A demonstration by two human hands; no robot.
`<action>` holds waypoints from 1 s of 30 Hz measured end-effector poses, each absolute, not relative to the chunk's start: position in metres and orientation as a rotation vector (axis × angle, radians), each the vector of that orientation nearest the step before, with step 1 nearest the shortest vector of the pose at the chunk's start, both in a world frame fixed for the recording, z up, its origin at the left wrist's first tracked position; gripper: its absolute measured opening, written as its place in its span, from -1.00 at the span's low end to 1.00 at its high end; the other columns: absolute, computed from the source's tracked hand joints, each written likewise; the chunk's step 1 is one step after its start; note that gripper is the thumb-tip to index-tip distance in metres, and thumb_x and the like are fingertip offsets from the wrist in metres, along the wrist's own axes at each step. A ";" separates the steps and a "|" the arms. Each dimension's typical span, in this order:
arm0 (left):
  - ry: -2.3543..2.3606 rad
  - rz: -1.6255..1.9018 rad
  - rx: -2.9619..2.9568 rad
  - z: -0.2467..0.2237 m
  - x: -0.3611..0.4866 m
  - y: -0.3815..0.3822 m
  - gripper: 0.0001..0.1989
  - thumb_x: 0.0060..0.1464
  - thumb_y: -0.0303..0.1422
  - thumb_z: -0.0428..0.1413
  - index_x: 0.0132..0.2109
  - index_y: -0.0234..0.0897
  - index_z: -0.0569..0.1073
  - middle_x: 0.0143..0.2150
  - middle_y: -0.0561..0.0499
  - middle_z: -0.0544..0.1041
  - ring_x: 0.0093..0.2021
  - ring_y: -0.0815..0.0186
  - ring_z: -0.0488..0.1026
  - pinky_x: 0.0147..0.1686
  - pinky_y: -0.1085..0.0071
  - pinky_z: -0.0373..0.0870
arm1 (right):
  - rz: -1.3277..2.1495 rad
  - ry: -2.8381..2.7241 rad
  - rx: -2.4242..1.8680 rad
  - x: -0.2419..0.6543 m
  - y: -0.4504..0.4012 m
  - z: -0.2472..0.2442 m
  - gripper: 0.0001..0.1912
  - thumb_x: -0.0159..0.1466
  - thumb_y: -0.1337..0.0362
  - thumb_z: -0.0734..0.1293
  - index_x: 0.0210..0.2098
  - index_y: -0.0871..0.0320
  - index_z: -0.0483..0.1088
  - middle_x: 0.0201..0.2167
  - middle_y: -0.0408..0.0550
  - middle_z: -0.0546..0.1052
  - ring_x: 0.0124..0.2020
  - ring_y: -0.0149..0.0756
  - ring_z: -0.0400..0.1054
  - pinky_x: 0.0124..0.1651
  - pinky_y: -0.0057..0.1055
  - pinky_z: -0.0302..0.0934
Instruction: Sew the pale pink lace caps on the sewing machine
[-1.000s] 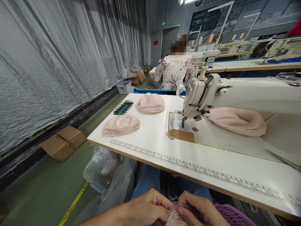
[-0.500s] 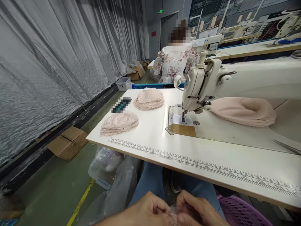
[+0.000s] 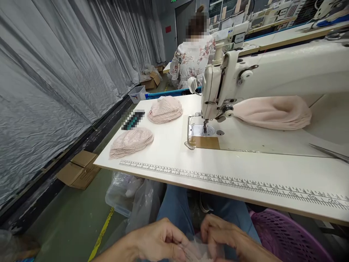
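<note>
Bottom centre of the frame: the left hand (image 3: 159,238) pinches a pale, sheer fabric piece (image 3: 200,251) between thumb and fingers; the right hand (image 3: 226,234) curls at its other side, its grip indeterminable. Lower right, a purple basket (image 3: 293,233). Above, a white table (image 3: 169,149) bears two pink fabric stacks (image 3: 132,142) at centre left and a sewing machine (image 3: 215,85) at centre right.
</note>
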State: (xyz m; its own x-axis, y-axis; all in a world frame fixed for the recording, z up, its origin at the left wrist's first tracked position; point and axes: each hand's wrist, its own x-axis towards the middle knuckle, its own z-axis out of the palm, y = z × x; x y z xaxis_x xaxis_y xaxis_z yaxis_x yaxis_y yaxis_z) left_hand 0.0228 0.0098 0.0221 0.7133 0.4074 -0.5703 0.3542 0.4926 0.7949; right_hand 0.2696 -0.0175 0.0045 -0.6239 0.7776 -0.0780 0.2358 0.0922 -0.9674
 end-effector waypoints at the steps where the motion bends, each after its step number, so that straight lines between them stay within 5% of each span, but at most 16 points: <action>1: 0.809 0.020 1.086 0.023 0.022 0.010 -0.24 -0.23 0.18 0.23 -0.04 -0.35 0.56 -0.22 -0.18 0.59 -0.28 0.22 0.51 -0.17 0.38 0.40 | 1.606 -1.889 -0.945 0.268 -0.014 0.005 -0.88 0.19 0.34 0.40 -0.35 0.03 0.36 -0.11 -0.16 0.43 -0.05 -0.32 0.34 -0.03 -0.43 0.21; 4: 0.792 -0.020 1.105 0.026 0.021 0.012 -0.25 -0.21 0.18 0.21 -0.04 -0.35 0.56 -0.22 -0.17 0.59 -0.24 0.18 0.53 -0.13 0.36 0.41 | 1.820 -1.835 -0.843 0.262 -0.005 0.003 -0.65 0.08 0.28 0.48 -0.17 0.00 0.35 0.01 -0.12 0.43 0.05 -0.26 0.31 0.06 -0.37 0.17; 7: 0.808 -0.028 1.099 0.026 0.017 0.012 -0.28 -0.19 0.16 0.22 -0.06 -0.35 0.57 -0.21 -0.17 0.60 -0.23 0.18 0.54 -0.12 0.36 0.41 | 1.882 -1.881 -0.835 0.257 -0.001 -0.003 -0.30 -0.04 0.23 0.49 0.07 0.02 0.24 -0.14 -0.11 0.51 -0.11 -0.22 0.39 -0.04 -0.34 0.21; 18: 0.846 0.068 1.040 0.026 0.004 0.008 -0.35 -0.13 0.11 0.24 -0.08 -0.38 0.58 -0.25 -0.18 0.59 -0.29 0.25 0.50 -0.17 0.38 0.39 | 1.756 -1.669 -1.309 0.246 -0.022 0.003 -0.42 -0.10 0.53 0.32 -0.13 -0.12 0.42 -0.34 -0.28 0.48 -0.27 -0.33 0.36 -0.27 -0.52 0.23; 26: 1.026 0.026 1.269 0.019 0.028 0.004 -0.45 -0.29 0.06 0.31 -0.36 -0.39 0.62 -0.63 0.15 0.22 -0.58 0.51 0.04 -0.61 0.57 -0.03 | 1.670 -1.852 -1.416 0.244 -0.017 -0.001 -0.60 -0.08 0.51 0.34 -0.28 -0.04 0.43 -0.40 -0.26 0.45 -0.27 -0.30 0.34 -0.24 -0.48 0.20; 30: 0.953 0.011 1.175 0.017 0.029 0.003 -0.43 -0.24 0.09 0.28 -0.27 -0.34 0.64 -0.57 0.08 0.39 -0.55 0.49 0.19 -0.54 0.59 0.17 | 1.890 -1.803 -1.292 0.255 -0.012 -0.007 -0.87 -0.02 0.40 0.42 -0.44 0.08 0.49 -0.47 -0.22 0.48 -0.34 -0.32 0.34 -0.29 -0.48 0.17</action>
